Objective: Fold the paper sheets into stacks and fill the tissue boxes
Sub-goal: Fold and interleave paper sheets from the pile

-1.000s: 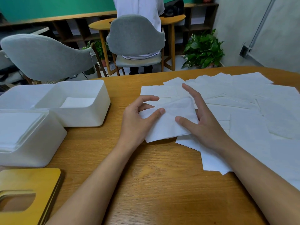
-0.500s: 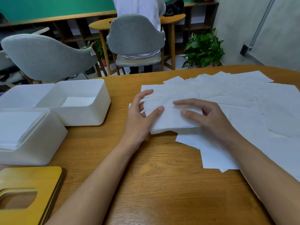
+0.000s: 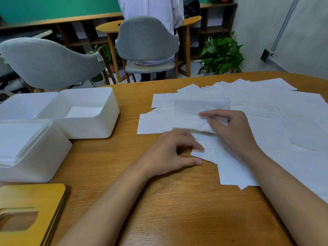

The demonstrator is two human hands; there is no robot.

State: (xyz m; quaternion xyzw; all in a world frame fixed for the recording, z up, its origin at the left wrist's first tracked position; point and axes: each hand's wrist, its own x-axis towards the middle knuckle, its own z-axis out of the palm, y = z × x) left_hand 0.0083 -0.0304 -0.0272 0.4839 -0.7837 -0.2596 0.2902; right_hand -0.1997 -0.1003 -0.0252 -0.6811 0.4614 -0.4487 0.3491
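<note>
Left hand (image 3: 170, 153): lower centre, my fingers loosely bent, index tip resting on a sheet corner, gripping nothing.
Right hand (image 3: 232, 132): centre, my thumb and fingers pinch the folded sheet (image 3: 191, 114).
Near box (image 3: 35, 157): left edge, holding stacked paper.
Far box (image 3: 106, 121): upper left, a little paper inside.
Loose sheets (image 3: 292, 121): spread at right.

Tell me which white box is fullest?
The nearest white plastic box, bottom left, brimming; the farther white plastic box holds only a thin white paper layer.

Office or classroom-like room, wooden tables (image 3: 159, 201), grey upholstered chairs (image 3: 147, 38), low wall shelving (image 3: 74, 32), potted plant (image 3: 221, 54)
</note>
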